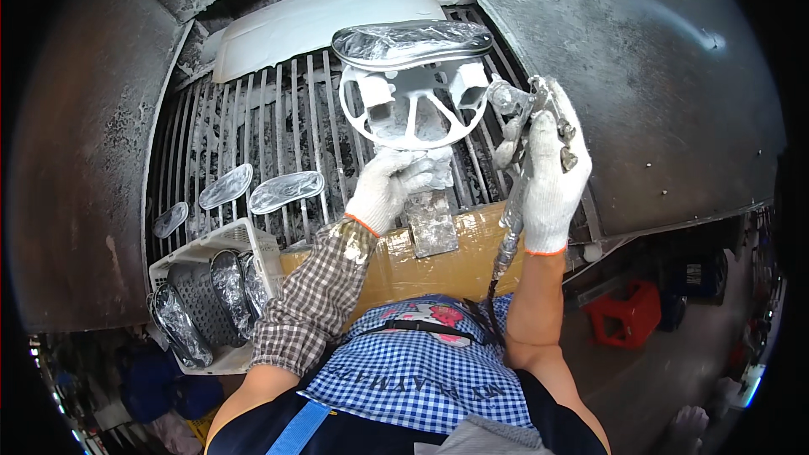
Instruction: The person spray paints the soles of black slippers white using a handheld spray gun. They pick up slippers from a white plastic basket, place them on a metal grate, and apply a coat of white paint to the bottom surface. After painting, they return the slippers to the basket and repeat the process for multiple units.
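My left hand (383, 190), in a white knit glove, is closed around the coated stem under a white spoked wheel stand (413, 114). A rounded oblong piece (413, 40) with a shiny, plastic-wrapped face rests on the stand's two blocks. To the right, my right hand (556, 168), gloved too, grips a spray gun (524, 118) crusted with paint. Its nozzle end points toward the stand, apart from it. A hose (497, 274) runs down from the gun's handle toward my apron.
Below the stand is a slatted metal grate (278, 118), with a white sheet (329, 21) at its back. Several wrapped oblong pieces (286, 191) stand at the left. A plastic crate (265, 244) holds more. Metal booth walls (657, 101) flank the grate; a red stool (625, 313) stands lower right.
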Available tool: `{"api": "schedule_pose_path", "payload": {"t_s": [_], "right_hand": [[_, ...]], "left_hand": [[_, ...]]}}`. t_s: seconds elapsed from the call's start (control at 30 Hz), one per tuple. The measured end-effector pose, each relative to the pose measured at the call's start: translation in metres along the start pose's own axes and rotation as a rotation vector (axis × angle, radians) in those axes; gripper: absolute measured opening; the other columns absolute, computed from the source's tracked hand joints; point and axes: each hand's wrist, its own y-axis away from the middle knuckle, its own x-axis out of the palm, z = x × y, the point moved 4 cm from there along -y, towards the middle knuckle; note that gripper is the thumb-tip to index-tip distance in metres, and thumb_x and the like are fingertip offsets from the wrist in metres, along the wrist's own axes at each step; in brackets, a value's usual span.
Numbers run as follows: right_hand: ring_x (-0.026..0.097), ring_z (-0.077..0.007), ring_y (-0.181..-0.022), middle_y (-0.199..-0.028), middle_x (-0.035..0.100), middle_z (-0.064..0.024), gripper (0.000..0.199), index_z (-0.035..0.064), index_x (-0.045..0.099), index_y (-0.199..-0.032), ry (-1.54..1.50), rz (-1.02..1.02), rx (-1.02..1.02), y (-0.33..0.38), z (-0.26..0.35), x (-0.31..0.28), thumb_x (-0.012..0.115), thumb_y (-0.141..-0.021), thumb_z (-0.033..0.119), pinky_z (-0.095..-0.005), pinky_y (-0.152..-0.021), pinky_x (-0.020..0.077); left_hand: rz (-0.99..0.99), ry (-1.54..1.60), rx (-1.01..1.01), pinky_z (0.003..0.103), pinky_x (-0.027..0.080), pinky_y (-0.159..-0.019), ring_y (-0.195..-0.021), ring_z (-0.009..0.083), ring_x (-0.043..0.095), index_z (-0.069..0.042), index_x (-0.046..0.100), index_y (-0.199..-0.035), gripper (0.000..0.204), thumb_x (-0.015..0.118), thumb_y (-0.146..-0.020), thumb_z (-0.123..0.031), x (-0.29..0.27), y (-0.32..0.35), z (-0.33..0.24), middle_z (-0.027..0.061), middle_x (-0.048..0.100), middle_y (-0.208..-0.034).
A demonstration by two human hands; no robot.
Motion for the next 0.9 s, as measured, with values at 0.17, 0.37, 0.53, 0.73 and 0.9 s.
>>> {"api": "schedule_pose_path", "payload": {"t_s": [0.17,0.37,0.53,0.73,0.9], "right_hand": [[0.063,-0.0083,-0.072,-0.096,0.069,-0.0082,0.045,-0.002,0.052,-0.152,0.064,-0.049,-0.027,-0.005,0.002,-0.012,0.055,-0.112,0.018,-0.0226,-0.062,0.0546],[0.06,-0.0063,-0.074,-0.096,0.067,-0.0058,0.046,-0.0018,0.05,-0.153,0.075,-0.093,-0.052,-0.006,0.008,-0.024,0.059,-0.111,0.013,-0.021,-0.064,0.0535],[0.061,-0.0065,-0.075,-0.099,0.068,-0.0066,0.047,-0.0031,0.049,-0.153,0.084,-0.098,-0.044,0.004,0.017,-0.022,0.06,-0.111,0.013,-0.021,-0.064,0.0535],[0.061,-0.0075,-0.075,-0.096,0.067,-0.0054,0.045,-0.0031,0.051,-0.153,-0.014,0.004,0.009,0.014,0.015,-0.017,0.059,-0.111,0.013,-0.0231,-0.064,0.0537],[0.061,-0.007,-0.075,-0.096,0.067,-0.0046,0.047,-0.0012,0.051,-0.154,0.057,-0.057,-0.007,0.009,0.017,-0.03,0.061,-0.111,0.015,-0.0222,-0.064,0.0536]], "left_hand": [[-0.019,-0.008,0.027,0.049,0.063,-0.097,-0.113,0.0354,0.072,0.008,0.053,-0.139,0.042,0.056,-0.099,-0.003,-0.018,-0.005,-0.001,0.0239,0.067,-0.131],[-0.04,-0.068,0.013,0.048,0.061,-0.097,-0.115,0.0326,0.069,0.004,0.053,-0.142,0.042,0.055,-0.101,-0.006,-0.022,0.0,-0.01,0.0197,0.065,-0.133],[-0.046,-0.069,0.051,0.05,0.061,-0.099,-0.114,0.0337,0.07,0.004,0.053,-0.143,0.043,0.056,-0.101,-0.007,-0.027,0.002,-0.016,0.0201,0.066,-0.132],[-0.06,-0.064,0.044,0.046,0.058,-0.098,-0.112,0.0264,0.068,-0.001,0.054,-0.147,0.049,0.06,-0.1,-0.009,-0.034,0.002,-0.023,0.0123,0.067,-0.135],[-0.063,-0.068,0.088,0.046,0.058,-0.1,-0.112,0.0264,0.068,0.0,0.053,-0.147,0.049,0.06,-0.1,-0.01,-0.028,0.006,-0.034,0.0124,0.068,-0.133]]}}
